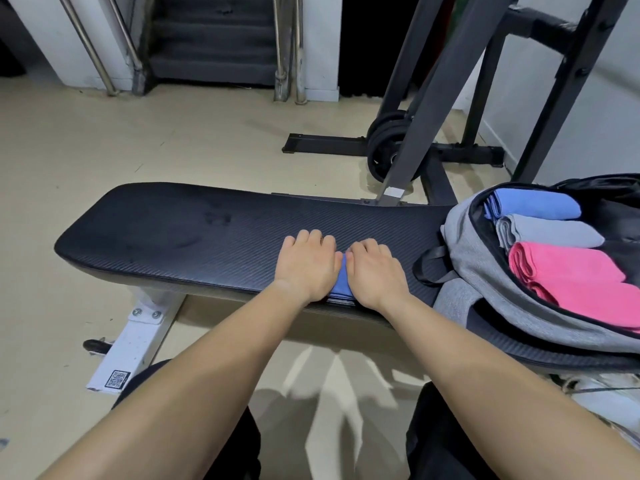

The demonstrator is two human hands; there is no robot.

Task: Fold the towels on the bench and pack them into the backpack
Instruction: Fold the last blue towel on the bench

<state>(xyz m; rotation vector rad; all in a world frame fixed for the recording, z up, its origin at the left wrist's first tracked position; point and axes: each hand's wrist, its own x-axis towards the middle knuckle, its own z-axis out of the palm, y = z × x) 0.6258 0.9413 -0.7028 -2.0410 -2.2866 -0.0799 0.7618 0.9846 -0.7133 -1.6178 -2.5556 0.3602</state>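
At the near edge of the black padded weight bench [173,237], a little right of its middle, lies a small folded blue towel [341,285]. Only a narrow strip of it shows, between the two hands that cover it. The left hand [306,266] lies palm down on the towel's left part, its fingers stretched forward over the cloth and onto the bench pad. The right hand [375,273] lies the same way on the right part, just beside the left, the two thumbs almost meeting over the blue strip. Neither hand is closed round anything; both lie flat on the towel with fingers extended, and the fingertips bend slightly downward at the far side.

On the right end of the bench rests a grey fabric backpack [481,271], lying on its back with its main compartment unzipped and open upward. Inside it three folded towels lie side by side in a row: a blue folded towel [540,204] farthest from the person, a grey folded towel [554,233] in the middle, and a pink folded towel [581,278] nearest.

Under the bench's left part stands its white metal leg [138,337], on a beige floor [138,140]. Beyond the far edge of the bench stands a dark steel rack [426,109], with black weight plates [384,147] at its foot. A dark staircase [214,39] rises at the back.
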